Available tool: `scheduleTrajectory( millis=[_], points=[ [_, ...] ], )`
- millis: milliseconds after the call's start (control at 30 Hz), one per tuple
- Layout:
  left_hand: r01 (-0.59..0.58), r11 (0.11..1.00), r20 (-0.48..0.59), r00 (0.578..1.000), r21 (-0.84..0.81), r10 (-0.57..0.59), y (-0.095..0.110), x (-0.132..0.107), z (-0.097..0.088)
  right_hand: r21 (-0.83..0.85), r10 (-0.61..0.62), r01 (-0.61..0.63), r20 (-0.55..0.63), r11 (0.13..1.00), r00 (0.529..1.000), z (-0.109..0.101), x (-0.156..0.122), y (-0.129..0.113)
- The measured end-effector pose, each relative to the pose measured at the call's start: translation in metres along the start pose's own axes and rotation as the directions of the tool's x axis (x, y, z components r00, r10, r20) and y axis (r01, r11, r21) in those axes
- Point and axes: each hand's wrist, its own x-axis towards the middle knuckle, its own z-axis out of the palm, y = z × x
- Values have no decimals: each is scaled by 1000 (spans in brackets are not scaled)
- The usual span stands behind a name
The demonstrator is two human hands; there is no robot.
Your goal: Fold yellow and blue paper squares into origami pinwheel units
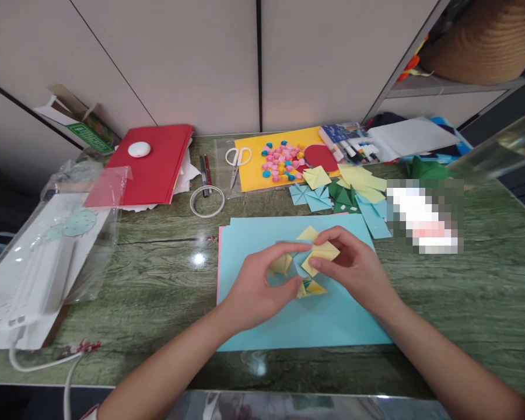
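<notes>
A model (300, 263) of yellow and pale blue folded paper is held by 2 hands above the blue sheet (262, 329), which is laid near the middle of the tabletop's (166, 291) near edge. By the left hand (254, 286), half curled with forefinger and thumb spread in a C, the model is gripped at its far and near sides. By the right hand (359, 265), more tightly curled, a yellow flap (327, 253) of it is pinched between thumb and forefinger. Whether the sheet is touched by the model cannot be told. Toward the tabletop's far edge, a yellow sheet (250, 178) is strewn with pellets (284, 158) and overlapped by scissors (235, 166); folded pieces (318, 198) are gathered at its near right corner. Toward the far left corner, a red folder (151, 178) is placed.
</notes>
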Motion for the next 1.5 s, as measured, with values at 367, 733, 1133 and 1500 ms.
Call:
scheduleTrajectory(
  millis=[367,733,1133,1500],
  points=[
    [42,998,1,999,-40,-42,-2,0,1,-29,8,-9,-36,1000,999,9,-6,-1],
    [55,995,4,998,-88,-55,-7,2,3,-182,-53,33,-107,983,993,13,-14,12],
    [32,997,-50,998,-71,-35,-8,3,3,28,55,-57,49,998,997,7,-8,5],
    [-34,999,-55,998,-16,33,-10,2,6,52,92,-92,15,994,996,7,-6,9]
  ],
)
